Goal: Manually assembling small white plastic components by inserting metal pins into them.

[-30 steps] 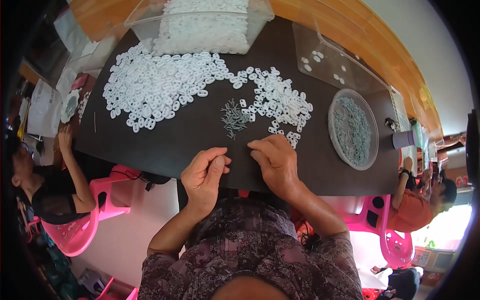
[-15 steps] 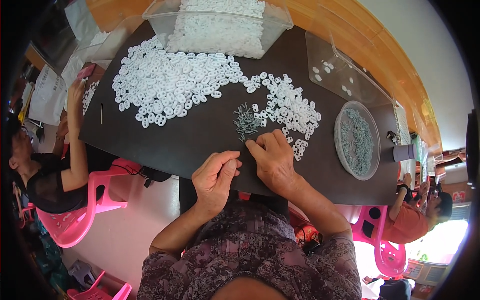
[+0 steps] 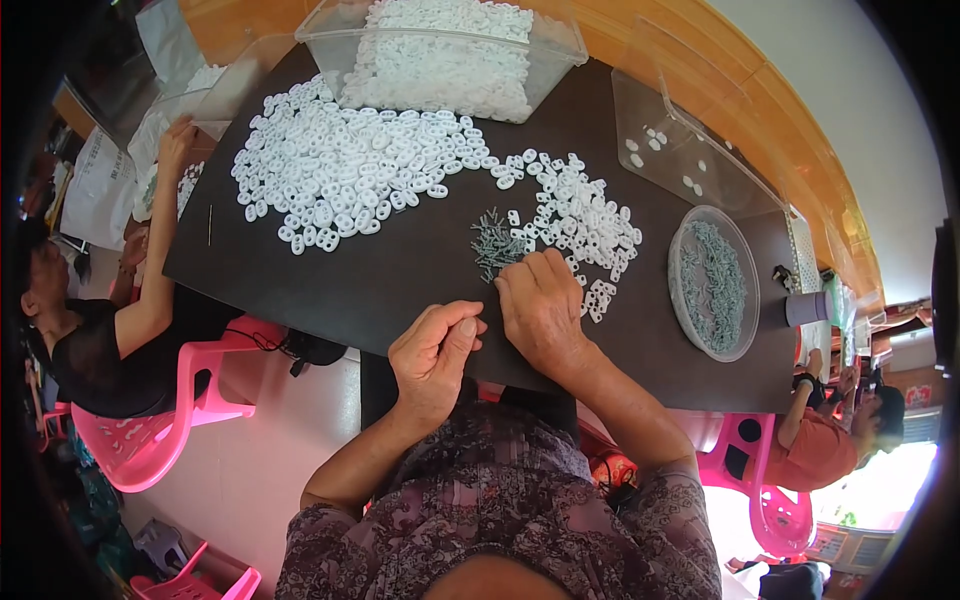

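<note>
**Hands at the pin pile on the dark worktop**

I see my right hand [image 3: 540, 305] lying palm down on the worktop [image 3: 400, 275], its fingertips touching the small heap of grey pins [image 3: 492, 243]. Whether that grip is clamped on a pin I cannot tell; the fingers hide it. My left hand [image 3: 432, 358] sits at the near edge just beside the right, fingers curled together, thumb pressed on the forefinger; what it pinches, if anything, is too small to see. White rings [image 3: 345, 175] spread in a wide patch to the far left, and a smaller patch [image 3: 585, 215] lies just right of the pins. A round dish [image 3: 712, 285] of grey pins stands well to the right. A clear tub [image 3: 445, 50] of white rings stands at the far edge. Another person's arm [image 3: 160, 250] reaches in from the left.
</note>
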`<action>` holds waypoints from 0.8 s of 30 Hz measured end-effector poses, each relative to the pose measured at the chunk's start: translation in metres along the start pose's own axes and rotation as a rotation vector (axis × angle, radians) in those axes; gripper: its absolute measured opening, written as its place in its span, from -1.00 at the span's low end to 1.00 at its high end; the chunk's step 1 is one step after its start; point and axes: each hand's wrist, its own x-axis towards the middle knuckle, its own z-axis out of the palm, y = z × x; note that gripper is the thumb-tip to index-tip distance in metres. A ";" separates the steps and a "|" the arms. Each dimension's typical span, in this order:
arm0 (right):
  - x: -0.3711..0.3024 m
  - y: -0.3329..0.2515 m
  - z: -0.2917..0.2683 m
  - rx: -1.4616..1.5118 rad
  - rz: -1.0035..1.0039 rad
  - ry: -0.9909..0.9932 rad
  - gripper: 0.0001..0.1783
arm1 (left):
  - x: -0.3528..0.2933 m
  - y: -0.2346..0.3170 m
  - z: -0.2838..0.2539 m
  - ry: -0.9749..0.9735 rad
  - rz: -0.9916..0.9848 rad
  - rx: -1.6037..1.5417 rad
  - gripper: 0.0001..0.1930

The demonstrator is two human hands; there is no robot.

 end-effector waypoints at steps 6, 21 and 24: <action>-0.011 0.004 -0.007 0.143 0.080 0.081 -0.81 | 0.000 0.000 -0.004 -0.012 -0.078 -0.107 -0.83; -0.011 0.000 -0.008 0.073 -0.010 0.013 -0.81 | -0.001 0.000 -0.005 -0.023 -0.038 -0.059 -0.85; -0.015 -0.002 -0.012 0.080 -0.012 0.018 -0.82 | 0.000 0.000 -0.004 -0.022 -0.022 -0.044 -0.85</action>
